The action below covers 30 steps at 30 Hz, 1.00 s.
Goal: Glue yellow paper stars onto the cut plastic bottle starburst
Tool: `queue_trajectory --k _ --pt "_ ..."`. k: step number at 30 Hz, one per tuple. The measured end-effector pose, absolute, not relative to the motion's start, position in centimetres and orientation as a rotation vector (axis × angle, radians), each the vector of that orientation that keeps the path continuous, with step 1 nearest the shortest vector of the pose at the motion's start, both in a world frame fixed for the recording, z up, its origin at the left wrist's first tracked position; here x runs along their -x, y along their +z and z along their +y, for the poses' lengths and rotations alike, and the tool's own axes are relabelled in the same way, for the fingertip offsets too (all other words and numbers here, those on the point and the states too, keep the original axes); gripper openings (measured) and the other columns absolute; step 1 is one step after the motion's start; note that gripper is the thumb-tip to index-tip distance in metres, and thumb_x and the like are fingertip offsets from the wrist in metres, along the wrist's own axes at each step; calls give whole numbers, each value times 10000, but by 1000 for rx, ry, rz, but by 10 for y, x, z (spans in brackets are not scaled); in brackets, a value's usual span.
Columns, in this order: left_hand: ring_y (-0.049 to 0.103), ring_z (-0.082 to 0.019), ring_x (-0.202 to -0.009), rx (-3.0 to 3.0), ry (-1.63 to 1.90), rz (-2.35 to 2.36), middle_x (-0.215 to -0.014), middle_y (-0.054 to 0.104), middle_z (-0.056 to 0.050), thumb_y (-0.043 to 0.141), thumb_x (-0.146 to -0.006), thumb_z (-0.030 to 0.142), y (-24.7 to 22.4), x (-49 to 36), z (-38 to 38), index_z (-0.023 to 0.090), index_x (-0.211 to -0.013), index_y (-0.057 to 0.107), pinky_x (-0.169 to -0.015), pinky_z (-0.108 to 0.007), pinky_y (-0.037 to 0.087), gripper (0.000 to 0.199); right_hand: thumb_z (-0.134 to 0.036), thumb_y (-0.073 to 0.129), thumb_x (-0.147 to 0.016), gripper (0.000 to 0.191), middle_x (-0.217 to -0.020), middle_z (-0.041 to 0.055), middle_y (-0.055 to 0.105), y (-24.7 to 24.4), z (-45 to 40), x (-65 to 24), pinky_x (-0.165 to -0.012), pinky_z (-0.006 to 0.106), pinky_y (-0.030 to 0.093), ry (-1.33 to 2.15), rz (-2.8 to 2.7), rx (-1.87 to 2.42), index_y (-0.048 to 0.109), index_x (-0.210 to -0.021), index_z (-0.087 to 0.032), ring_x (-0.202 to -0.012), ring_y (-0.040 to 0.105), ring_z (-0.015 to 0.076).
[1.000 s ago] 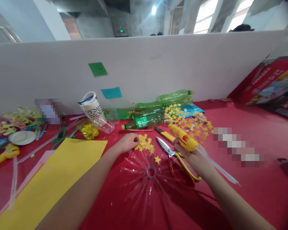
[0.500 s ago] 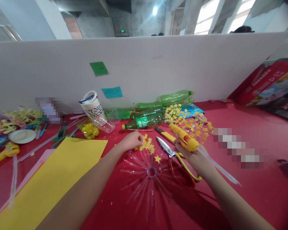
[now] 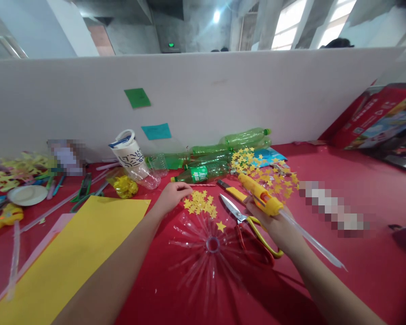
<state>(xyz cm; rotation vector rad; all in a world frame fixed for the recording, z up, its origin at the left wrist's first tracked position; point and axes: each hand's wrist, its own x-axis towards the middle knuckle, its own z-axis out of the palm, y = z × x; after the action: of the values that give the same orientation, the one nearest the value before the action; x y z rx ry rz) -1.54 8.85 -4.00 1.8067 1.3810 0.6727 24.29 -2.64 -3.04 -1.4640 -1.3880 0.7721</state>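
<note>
Left hand: I see the left hand [image 3: 171, 197] over the worktop [image 3: 338, 266], just beside the star pile, thumb and fingertips drawn close together; I can't tell whether anything is pinched between them.
Right hand: My view shows the right hand [image 3: 269, 222] with its fingers wrapped round a yellow glue gun [image 3: 262, 196], a clear glue stick [image 3: 314, 243] jutting from its rear.
Star pile: The small yellow star pile [image 3: 200, 204] lies just beyond the clear plastic piece.
Clear plastic piece: It lies flat between the forearms, thin strips fanning out around the ring [image 3: 213, 253].
Single star: One loose yellow star [image 3: 221, 226] sits apart from the pile, on the strips' far side.
Cutting tools: Open scissors [image 3: 242, 217] and a yellow utility knife [image 3: 236, 195] lie near the right hand.
Back of worktop: Green bottles [image 3: 209, 172] lie along the white partition [image 3: 203, 99]; more stars [image 3: 257, 169] spread at their right, and a white tumbler [image 3: 130, 155] leans at their left.
Left side: I have a yellow sheet [image 3: 88, 248] lying under the left forearm.
</note>
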Motion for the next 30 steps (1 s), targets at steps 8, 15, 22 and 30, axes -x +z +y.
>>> queue_trajectory --k 8,15,22,30 --pt "422 -100 -584 -1704 818 1112 -643 476 41 535 -818 359 24 -17 4 189 -732 558 -553 -216 354 192 -326 621 -733 117 -742 18 638 5 -44 -213 -666 322 524 882 -1367 1370 567 -746 -223 -727 628 200" --pt "388 -94 -533 -1509 803 1054 -598 478 40 574 -766 305 27 -41 -28 190 -693 566 -498 -212 329 137 -270 604 -714 53 -728 -18 619 10 -53 -198 -671 306 527 818 -1397 1373 569 -743 -242 -707 621 174" --pt "397 -95 -532 -1480 820 1070 -590 468 43 590 -756 324 24 -39 -32 191 -685 553 -485 -207 335 156 -183 555 -654 67 -671 -5 638 15 -47 -187 -583 275 512 690 -1404 1416 547 -699 -232 -633 616 172" --pt "445 -113 -578 -1537 803 1067 -636 530 19 578 -759 299 21 -41 -31 190 -711 584 -517 -217 365 119 -222 569 -683 37 -690 8 652 9 -50 -191 -593 292 525 694 -1415 1369 586 -714 -228 -656 623 184"
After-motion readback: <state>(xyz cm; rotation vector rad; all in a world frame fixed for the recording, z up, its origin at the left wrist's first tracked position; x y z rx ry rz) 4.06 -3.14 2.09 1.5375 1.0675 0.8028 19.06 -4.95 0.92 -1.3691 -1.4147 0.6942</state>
